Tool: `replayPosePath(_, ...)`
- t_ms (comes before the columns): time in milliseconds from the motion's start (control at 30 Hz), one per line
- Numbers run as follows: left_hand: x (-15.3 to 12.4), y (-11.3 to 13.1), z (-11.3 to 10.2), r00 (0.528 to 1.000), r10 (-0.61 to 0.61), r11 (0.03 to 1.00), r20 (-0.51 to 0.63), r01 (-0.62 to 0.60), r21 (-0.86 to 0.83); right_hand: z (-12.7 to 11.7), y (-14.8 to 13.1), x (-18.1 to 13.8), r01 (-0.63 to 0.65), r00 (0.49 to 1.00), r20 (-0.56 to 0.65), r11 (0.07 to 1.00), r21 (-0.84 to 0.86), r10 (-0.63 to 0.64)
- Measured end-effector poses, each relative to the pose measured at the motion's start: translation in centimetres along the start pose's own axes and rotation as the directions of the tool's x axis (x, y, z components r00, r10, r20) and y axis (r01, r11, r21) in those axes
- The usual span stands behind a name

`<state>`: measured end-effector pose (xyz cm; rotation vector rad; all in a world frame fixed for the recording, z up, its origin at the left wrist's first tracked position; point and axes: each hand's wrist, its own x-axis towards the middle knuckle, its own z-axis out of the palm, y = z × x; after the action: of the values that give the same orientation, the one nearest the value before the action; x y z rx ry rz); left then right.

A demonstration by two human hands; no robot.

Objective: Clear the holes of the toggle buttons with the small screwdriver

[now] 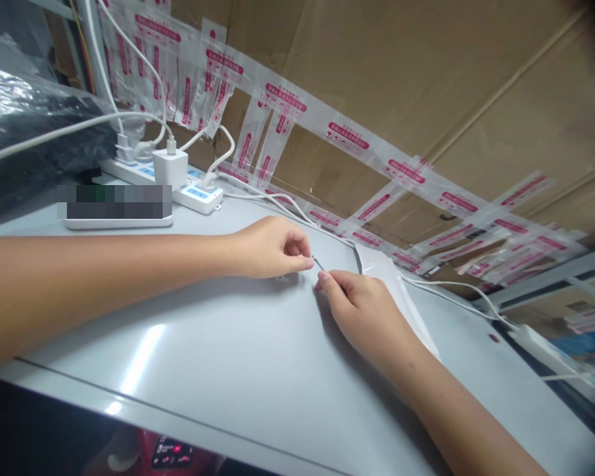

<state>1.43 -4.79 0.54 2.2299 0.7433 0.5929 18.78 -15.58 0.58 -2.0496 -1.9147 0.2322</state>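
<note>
Over the light grey tabletop (258,357), my two hands meet near the middle of the view. My right hand (357,294) is closed around a thin dark metal rod (318,264), its shaft pointing up and left; the handle end is mostly hidden by the fingers. My left hand (275,248) comes in from the left with thumb and forefinger pinched together at the rod's tip. Whatever may lie in that pinch is too small to make out. A white flat sheet or sleeve (377,259) lies just behind my right hand.
A white power strip (198,197) with a plugged-in white adapter (171,168) and cables stands at the back left. In front of it is a white-edged blurred object (119,223). Taped cardboard (401,59) rises behind the table. A lit phone screen (172,453) shows below the front edge.
</note>
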Motion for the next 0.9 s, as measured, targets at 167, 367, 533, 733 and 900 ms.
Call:
replayPosePath(167,-0.03,-0.02,0.40,0.998,0.022,1.000,-0.052,-0.021,0.018,0.18,-0.26,-0.11,0.017,1.000,0.002,1.000,0.013,-0.017)
replayPosePath(367,0.16,-0.39,0.30,0.995,0.027,0.999,-0.101,-0.025,0.024,-0.08,-0.26,-0.21,0.002,1.000,0.029,1.000,0.029,-0.003)
replayPosePath(533,-0.11,-0.17,0.01,1.000,-0.001,0.998,-0.004,0.001,-0.065,-0.45,-0.03,-0.10,-0.020,0.997,-0.068,0.990,0.143,0.030)
replayPosePath(733,-0.40,0.03,0.66,0.997,0.027,0.995,0.071,-0.020,-0.093,-0.08,0.35,0.49,0.046,0.999,-0.034,0.937,0.345,-0.036)
replayPosePath(900,-0.46,-0.11,0.66,0.996,0.006,0.998,0.090,-0.001,-0.056,0.10,0.45,0.65,0.023,0.999,0.027,0.929,0.369,-0.035)
